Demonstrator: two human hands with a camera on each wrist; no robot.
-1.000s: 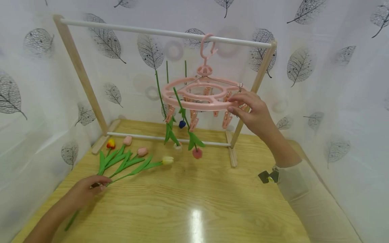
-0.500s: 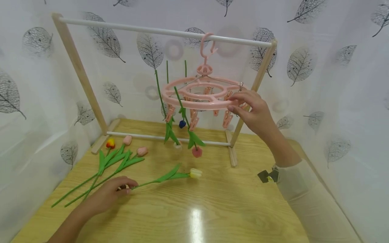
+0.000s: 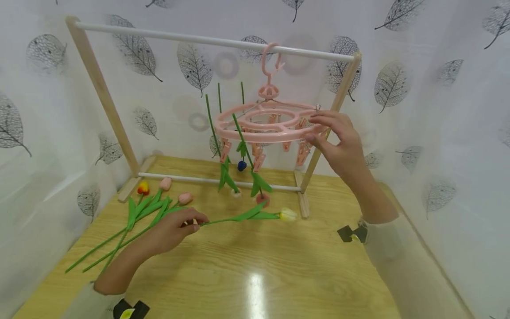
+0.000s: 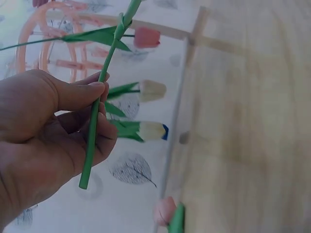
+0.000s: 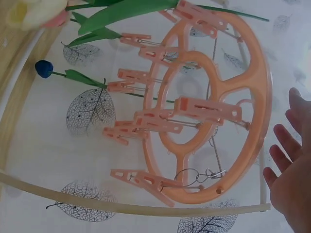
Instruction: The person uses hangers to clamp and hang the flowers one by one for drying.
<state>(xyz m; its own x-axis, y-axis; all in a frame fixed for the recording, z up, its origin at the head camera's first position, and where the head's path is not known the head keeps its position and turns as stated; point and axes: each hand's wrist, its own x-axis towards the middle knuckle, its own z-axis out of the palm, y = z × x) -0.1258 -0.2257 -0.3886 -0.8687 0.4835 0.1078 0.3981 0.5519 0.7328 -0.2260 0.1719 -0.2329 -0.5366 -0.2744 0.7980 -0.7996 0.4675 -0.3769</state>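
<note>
My left hand (image 3: 171,230) pinches the green stem of an artificial yellow tulip (image 3: 287,215) between thumb and fingers. The tulip lies level above the table, its bloom pointing right; in the left wrist view the stem's cut end (image 4: 85,179) sticks out below the fingers. A pink round clip hanger (image 3: 271,136) hangs from the rack's white top rod. My right hand (image 3: 338,139) is at the hanger's right rim; in the right wrist view its fingers (image 5: 286,141) are spread, apart from the ring. Tulips hang bloom-down from its clips, among them a pink one (image 3: 263,200) and a blue one (image 3: 241,165).
At the table's left lie a red-yellow tulip (image 3: 143,188) and two pink tulips, one pink bloom (image 3: 185,198) nearest the middle. The rack's wooden right post (image 3: 338,106) stands behind my right hand. Pink clothespins (image 5: 209,109) dangle under the ring. A leaf-print curtain surrounds the table (image 3: 223,274).
My left hand has carried the yellow tulip rightward, away from the tulips on the table, and raised it. My right hand has loosened from the rim; the hanger has shifted slightly.
</note>
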